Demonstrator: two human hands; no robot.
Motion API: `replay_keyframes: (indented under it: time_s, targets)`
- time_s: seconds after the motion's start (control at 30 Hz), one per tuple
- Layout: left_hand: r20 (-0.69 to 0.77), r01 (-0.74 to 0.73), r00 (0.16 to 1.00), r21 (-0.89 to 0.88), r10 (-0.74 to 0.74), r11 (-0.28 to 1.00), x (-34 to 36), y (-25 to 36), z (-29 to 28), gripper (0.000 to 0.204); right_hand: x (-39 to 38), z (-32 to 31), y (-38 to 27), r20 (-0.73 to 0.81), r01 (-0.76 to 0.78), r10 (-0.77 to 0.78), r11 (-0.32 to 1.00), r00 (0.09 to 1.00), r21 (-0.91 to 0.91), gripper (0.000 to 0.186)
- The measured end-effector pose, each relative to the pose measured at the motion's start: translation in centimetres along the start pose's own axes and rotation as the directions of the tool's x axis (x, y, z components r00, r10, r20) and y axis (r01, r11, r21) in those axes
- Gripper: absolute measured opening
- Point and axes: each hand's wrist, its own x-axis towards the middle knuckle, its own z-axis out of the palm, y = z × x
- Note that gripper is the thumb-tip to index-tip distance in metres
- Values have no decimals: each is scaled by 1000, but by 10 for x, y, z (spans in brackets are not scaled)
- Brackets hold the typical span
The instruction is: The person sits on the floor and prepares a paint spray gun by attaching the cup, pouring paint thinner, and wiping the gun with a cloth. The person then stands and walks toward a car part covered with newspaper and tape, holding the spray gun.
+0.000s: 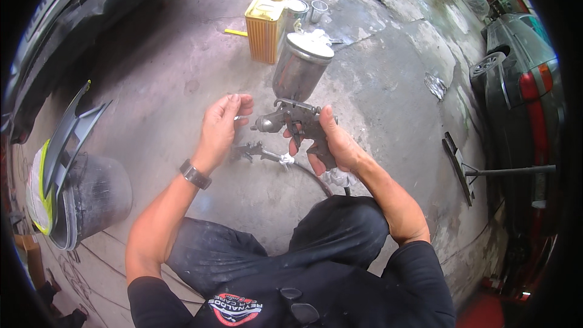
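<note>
My right hand (340,146) is wrapped round the grip of a spray gun (303,123), fingers by its trigger. A metal paint cup (300,68) with a whitish lid stands tilted on top of the gun. Left of the gun's nozzle is my left hand (225,121), apart from it, with its fingers loosely bent and nothing clearly in them. A small bright glint shows at those fingers; I cannot tell what it is. Below, a second dark spray gun (248,152) lies on the floor with a hose (310,175) and white wrapping at its joint.
A yellow metal can (265,36) stands ahead, near a round tin (297,6) and a clear plastic cup (319,10). At left, a bucket (100,197) bears grey panel parts (76,124). A metal stand (477,171) and a dark car (525,85) are at right.
</note>
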Motion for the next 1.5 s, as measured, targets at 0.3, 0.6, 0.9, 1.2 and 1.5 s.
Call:
replay_keyframes:
  time_s: [0.3,0.6,0.9,1.2,1.5]
  targets:
    - [6,-74,997,9,74,997,-8,2,1,52,-8,-3,12,151,8,-15,999,988,47,108]
    - [-245,-223,948,-56,203,973,3,23,-25,56,2,-6,4,-115,72,-78,996,990,-52,88]
    - [-310,-288,912,-23,267,957,3,24,-42,51,9,-2,-1,-324,-25,-16,992,946,-121,50]
    - [-290,-269,921,10,260,963,4,18,-44,41,12,-6,8,-298,-60,12,986,954,-153,51]
    - [-265,-246,932,44,249,968,3,19,-43,37,13,-2,8,-273,-38,6,993,962,-111,47]
